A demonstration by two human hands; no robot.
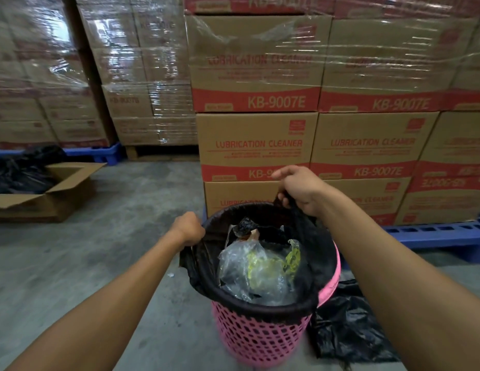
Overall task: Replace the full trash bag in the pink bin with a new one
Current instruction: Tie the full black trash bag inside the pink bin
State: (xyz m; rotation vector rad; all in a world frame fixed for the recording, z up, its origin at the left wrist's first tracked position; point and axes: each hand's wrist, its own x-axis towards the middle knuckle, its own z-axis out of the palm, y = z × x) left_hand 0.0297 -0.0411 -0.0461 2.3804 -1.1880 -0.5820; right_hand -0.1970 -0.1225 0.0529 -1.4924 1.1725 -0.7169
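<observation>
A pink lattice bin (260,336) stands on the concrete floor in front of me. A black trash bag (308,263) lines it, its rim partly pulled off the bin's edge on the right, where pink rim shows. Inside lie crumpled clear plastic (249,269) and other scraps. My left hand (189,227) grips the bag's left edge. My right hand (300,190) is closed on the bag's far edge and holds it raised above the rim. Another black bag (346,328) lies flat on the floor just right of the bin.
Stacked cardboard cartons (257,140) wrapped in film rise right behind the bin on a blue pallet (431,235). An open cardboard box (62,191) holding black bags (22,170) sits on the floor at the left. More wrapped cartons fill the back left.
</observation>
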